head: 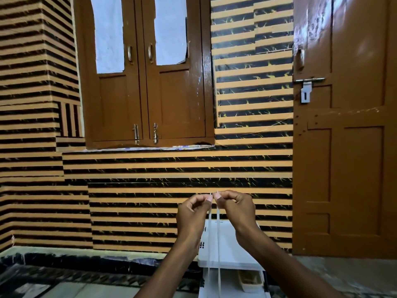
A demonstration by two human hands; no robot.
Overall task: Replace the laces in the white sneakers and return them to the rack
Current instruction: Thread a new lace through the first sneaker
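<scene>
Head view: left hand (194,208) and right hand (235,206) raised together, each grip pinched on an end of a white lace (218,233), strands hanging before the white rack (227,246).

Both hands (194,211) (236,208) pinch a white lace (218,233) above the rack (227,244).

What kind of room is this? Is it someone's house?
Probably a room in a home. There is a brown wooden door with a metal latch, a shuttered wooden window in a striped wall, and a white rack on the floor.
</scene>
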